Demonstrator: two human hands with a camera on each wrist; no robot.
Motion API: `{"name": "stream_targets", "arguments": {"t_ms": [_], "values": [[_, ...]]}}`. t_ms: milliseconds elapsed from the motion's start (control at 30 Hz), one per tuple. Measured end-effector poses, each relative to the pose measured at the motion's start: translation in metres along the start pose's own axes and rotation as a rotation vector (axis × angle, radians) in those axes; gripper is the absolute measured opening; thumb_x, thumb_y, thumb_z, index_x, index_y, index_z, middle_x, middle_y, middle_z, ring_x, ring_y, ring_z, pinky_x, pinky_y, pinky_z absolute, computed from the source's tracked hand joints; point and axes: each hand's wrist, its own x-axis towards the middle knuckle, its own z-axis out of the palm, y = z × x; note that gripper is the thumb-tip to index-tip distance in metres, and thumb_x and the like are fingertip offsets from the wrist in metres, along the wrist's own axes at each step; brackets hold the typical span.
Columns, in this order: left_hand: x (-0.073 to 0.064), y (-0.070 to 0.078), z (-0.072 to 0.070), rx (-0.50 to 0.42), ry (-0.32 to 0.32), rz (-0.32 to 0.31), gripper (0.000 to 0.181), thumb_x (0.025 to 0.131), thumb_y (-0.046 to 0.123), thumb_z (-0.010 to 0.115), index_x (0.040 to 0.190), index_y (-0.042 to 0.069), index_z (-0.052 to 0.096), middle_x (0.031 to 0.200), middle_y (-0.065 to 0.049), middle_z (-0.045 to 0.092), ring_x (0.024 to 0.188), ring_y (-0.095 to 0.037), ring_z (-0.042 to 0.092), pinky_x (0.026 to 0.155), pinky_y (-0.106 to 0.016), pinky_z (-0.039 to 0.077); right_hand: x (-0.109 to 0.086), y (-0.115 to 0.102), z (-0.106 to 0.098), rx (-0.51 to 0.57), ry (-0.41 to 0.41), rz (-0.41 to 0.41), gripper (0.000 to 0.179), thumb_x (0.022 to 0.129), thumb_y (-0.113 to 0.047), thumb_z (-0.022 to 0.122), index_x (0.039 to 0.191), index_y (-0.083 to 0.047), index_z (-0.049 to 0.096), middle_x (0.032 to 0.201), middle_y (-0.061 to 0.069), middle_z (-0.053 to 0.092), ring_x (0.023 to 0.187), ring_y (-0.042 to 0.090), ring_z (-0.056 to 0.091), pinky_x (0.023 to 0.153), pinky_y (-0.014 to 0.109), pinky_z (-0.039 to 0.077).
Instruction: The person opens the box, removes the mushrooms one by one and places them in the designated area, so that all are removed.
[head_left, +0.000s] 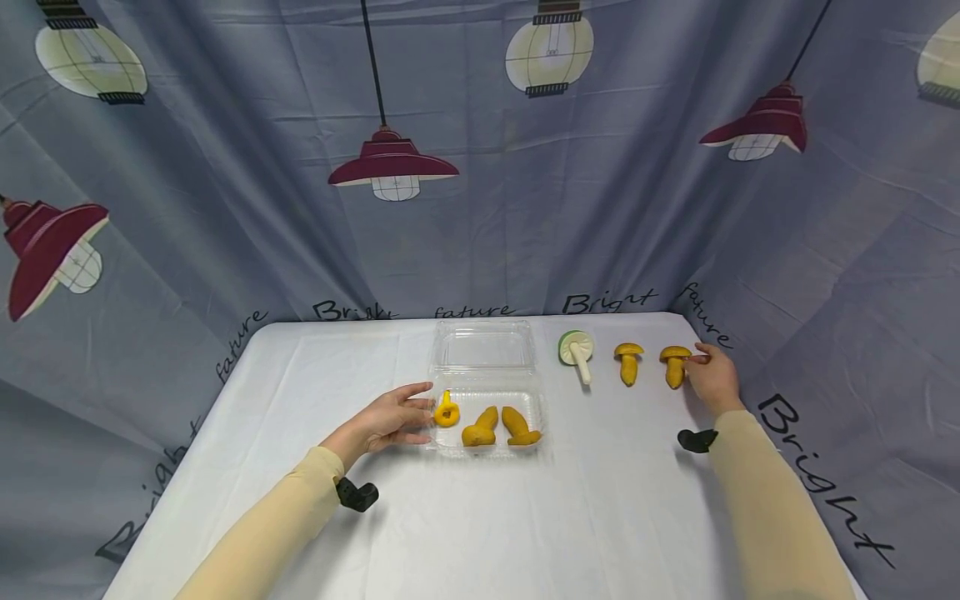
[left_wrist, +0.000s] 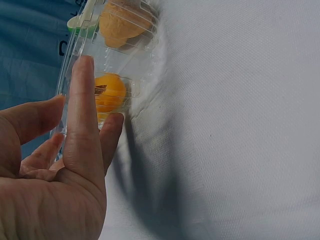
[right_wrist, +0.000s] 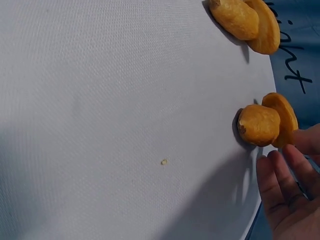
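My left hand (head_left: 386, 419) is spread at the left side of a clear plastic clamshell box (head_left: 487, 385), its fingertips at the wall. Inside the box lie a small yellow funnel-shaped mushroom (head_left: 447, 412) and two brown-yellow mushrooms, one in the middle (head_left: 480, 428) and one at the right (head_left: 519, 427). In the left wrist view the fingers (left_wrist: 82, 115) are mostly straight. At the far right, my right hand (head_left: 714, 379) has its fingertips at the cap edge of a brown-yellow mushroom (right_wrist: 260, 124) lying on the table; its fingers look fairly straight.
Left of that mushroom lie a similar brown-yellow one (head_left: 628, 364) and a green-capped mushroom with a white stem (head_left: 577, 354). The box lid (head_left: 483, 346) is folded back toward the rear of the white table (head_left: 480, 533). A grey-blue printed curtain (head_left: 480, 233) hangs behind.
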Motion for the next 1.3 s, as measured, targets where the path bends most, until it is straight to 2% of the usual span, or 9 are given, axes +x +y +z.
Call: {"name": "stream_targets", "arguments": {"t_ms": [133, 267, 400, 500, 767, 833, 1000, 1200, 1300], "values": [[0.0, 0.0, 0.0, 0.002, -0.002, 0.002, 0.073, 0.1, -0.004, 0.062, 0.162, 0.016, 0.03, 0.161, -0.023, 0.033, 0.127, -0.034, 0.059, 0.083, -0.04, 0.063, -0.001, -0.002, -0.003, -0.005, 0.003, 0.009, 0.055, 0.107, -0.013, 0.051, 0.155, 0.007, 0.034, 0.132, 0.031, 0.052, 0.109, 0.04, 0.054, 0.084, 0.04, 0.054], [-0.001, 0.0, 0.001, 0.001, -0.001, 0.0, 0.074, 0.1, -0.004, 0.062, 0.163, 0.016, 0.029, 0.162, -0.023, 0.033, 0.128, -0.034, 0.058, 0.083, -0.04, 0.063, -0.003, -0.004, -0.006, 0.008, 0.001, 0.017, 0.056, 0.107, -0.014, 0.05, 0.157, 0.004, 0.031, 0.136, 0.03, 0.051, 0.112, 0.041, 0.053, 0.091, 0.044, 0.055], [-0.001, 0.001, 0.002, 0.0, 0.004, 0.0, 0.074, 0.099, -0.004, 0.062, 0.163, 0.016, 0.029, 0.161, -0.023, 0.033, 0.129, -0.034, 0.057, 0.083, -0.04, 0.063, -0.005, -0.007, -0.009, 0.011, 0.011, -0.004, 0.057, 0.106, -0.014, 0.048, 0.157, 0.004, 0.032, 0.137, 0.03, 0.051, 0.115, 0.042, 0.053, 0.096, 0.048, 0.053], [-0.001, 0.0, 0.001, 0.002, 0.007, 0.001, 0.074, 0.099, -0.003, 0.063, 0.163, 0.015, 0.029, 0.161, -0.023, 0.033, 0.129, -0.034, 0.057, 0.083, -0.04, 0.064, -0.005, -0.007, -0.01, 0.011, 0.011, -0.021, 0.057, 0.105, -0.015, 0.048, 0.157, 0.004, 0.032, 0.137, 0.03, 0.051, 0.116, 0.042, 0.052, 0.094, 0.047, 0.052], [-0.001, 0.0, 0.0, 0.011, 0.012, 0.012, 0.072, 0.099, -0.003, 0.063, 0.162, 0.015, 0.032, 0.16, -0.024, 0.035, 0.13, -0.035, 0.056, 0.083, -0.042, 0.064, -0.008, -0.021, -0.011, 0.024, -0.001, -0.104, 0.056, 0.105, -0.016, 0.048, 0.157, 0.001, 0.035, 0.138, 0.027, 0.053, 0.115, 0.039, 0.054, 0.079, 0.028, 0.05], [-0.001, 0.0, 0.0, 0.01, 0.012, 0.013, 0.072, 0.099, -0.003, 0.063, 0.161, 0.015, 0.033, 0.16, -0.024, 0.034, 0.131, -0.035, 0.056, 0.083, -0.042, 0.063, -0.009, -0.026, -0.009, 0.038, -0.003, -0.124, 0.055, 0.106, -0.015, 0.048, 0.156, 0.001, 0.036, 0.138, 0.027, 0.054, 0.116, 0.039, 0.054, 0.077, 0.027, 0.051], [-0.001, 0.0, 0.001, 0.011, 0.011, 0.009, 0.072, 0.099, -0.002, 0.063, 0.162, 0.015, 0.031, 0.16, -0.024, 0.034, 0.13, -0.034, 0.056, 0.083, -0.042, 0.063, -0.009, -0.034, -0.002, 0.072, -0.027, -0.148, 0.055, 0.106, -0.012, 0.049, 0.158, -0.002, 0.035, 0.139, 0.026, 0.054, 0.12, 0.04, 0.054, 0.088, 0.035, 0.055], [-0.002, 0.0, 0.001, 0.011, 0.015, 0.004, 0.073, 0.099, -0.003, 0.063, 0.162, 0.015, 0.031, 0.16, -0.024, 0.035, 0.127, -0.034, 0.058, 0.083, -0.042, 0.063, -0.013, -0.045, 0.008, 0.057, -0.016, -0.191, 0.055, 0.107, -0.016, 0.05, 0.159, -0.006, 0.036, 0.138, 0.022, 0.055, 0.117, 0.037, 0.054, 0.085, 0.033, 0.053], [-0.001, 0.001, 0.002, 0.012, 0.014, 0.005, 0.073, 0.099, -0.003, 0.063, 0.162, 0.015, 0.031, 0.16, -0.024, 0.034, 0.128, -0.034, 0.058, 0.083, -0.042, 0.063, -0.019, -0.056, 0.012, 0.061, -0.002, -0.232, 0.054, 0.106, -0.014, 0.051, 0.157, -0.005, 0.038, 0.137, 0.022, 0.056, 0.117, 0.038, 0.054, 0.086, 0.037, 0.052]]}}
